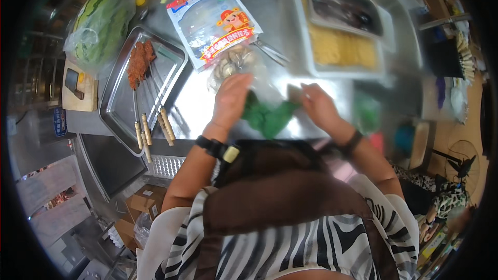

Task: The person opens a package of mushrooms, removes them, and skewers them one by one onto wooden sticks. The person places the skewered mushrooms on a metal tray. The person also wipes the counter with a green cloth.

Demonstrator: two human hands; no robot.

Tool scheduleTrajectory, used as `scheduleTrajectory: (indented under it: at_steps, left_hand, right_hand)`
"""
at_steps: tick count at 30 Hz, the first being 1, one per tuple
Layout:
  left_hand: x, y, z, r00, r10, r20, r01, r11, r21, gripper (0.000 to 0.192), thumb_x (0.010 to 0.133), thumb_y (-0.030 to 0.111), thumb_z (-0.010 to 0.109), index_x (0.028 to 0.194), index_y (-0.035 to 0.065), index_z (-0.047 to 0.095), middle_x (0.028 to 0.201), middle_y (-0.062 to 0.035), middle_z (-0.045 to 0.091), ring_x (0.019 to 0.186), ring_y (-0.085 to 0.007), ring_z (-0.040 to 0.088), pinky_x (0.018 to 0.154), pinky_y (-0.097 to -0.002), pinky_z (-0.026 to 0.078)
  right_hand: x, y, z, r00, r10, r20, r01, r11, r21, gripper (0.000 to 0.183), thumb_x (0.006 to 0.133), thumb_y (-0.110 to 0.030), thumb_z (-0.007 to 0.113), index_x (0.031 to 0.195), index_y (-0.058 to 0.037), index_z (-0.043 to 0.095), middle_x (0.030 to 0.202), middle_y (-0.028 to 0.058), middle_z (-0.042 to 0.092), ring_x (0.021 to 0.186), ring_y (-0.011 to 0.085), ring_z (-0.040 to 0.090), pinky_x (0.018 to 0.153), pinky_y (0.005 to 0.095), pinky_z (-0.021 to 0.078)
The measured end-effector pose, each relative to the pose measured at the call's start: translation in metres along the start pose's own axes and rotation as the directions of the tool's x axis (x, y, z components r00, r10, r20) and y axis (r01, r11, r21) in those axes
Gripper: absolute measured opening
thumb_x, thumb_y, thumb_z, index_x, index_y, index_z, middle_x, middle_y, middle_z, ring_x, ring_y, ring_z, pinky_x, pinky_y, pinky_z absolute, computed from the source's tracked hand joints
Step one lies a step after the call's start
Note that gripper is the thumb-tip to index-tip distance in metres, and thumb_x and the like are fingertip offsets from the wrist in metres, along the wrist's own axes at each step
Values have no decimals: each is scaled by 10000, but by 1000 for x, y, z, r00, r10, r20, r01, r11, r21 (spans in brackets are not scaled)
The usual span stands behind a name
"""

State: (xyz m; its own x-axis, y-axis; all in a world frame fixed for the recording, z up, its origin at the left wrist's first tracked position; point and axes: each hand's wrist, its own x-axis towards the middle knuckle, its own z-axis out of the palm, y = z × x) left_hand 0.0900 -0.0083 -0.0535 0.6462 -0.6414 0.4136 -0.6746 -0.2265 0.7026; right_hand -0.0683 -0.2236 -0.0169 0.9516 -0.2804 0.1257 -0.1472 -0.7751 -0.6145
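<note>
At the counter's front edge, a bunched green plastic bag or net (268, 118) spreads between my two hands. My left hand (232, 95) is at its left side, beside a clear plastic bag of pale, rounded pieces (231, 62), perhaps mushrooms or shellfish. My right hand (320, 105) is at the green material's right end, with a small brownish object (295, 93) at the fingertips; blur hides what it is. Beyond the clear bag lies a printed food pouch (214, 23) with a transparent window. Scissors (270, 51) with metal blades rest beside the pouch's lower right corner.
Left, a metal tray (116, 112) holds wooden-handled skewers (146, 130) with reddish coated food (138, 62). Beyond are a bagged watermelon (99, 27) and a wooden board (79, 103) with a cleaver (73, 81). Right, a white tub (307, 46) holds yellow food under a smaller tray (344, 11). A person stands far right.
</note>
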Motion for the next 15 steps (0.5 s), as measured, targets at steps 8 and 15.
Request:
scheduleTrajectory:
  at_steps: [8, 15]
  left_hand:
    - [2, 19, -17, 994, -108, 12, 109, 993, -52, 297, 915, 75, 526, 1199, 14, 589, 1204, -158, 579, 1146, -309, 523, 989, -363, 396]
    - [7, 52, -23, 980, -115, -162, 123, 991, 43, 623, 772, 237, 702, 1294, 18, 442, 1247, -188, 490, 1188, -363, 443, 1036, -438, 333]
  right_hand:
    - [16, -59, 19, 1000, 19, 15, -24, 875, 483, 230, 848, -118, 654, 1035, -6, 578, 828, 101, 583, 638, 177, 568, 578, 297, 455]
    - [42, -69, 42, 922, 270, 276, -378, 486, 788, 416, 882, -65, 615, 1266, -18, 461, 931, 41, 599, 764, 87, 558, 647, 227, 474]
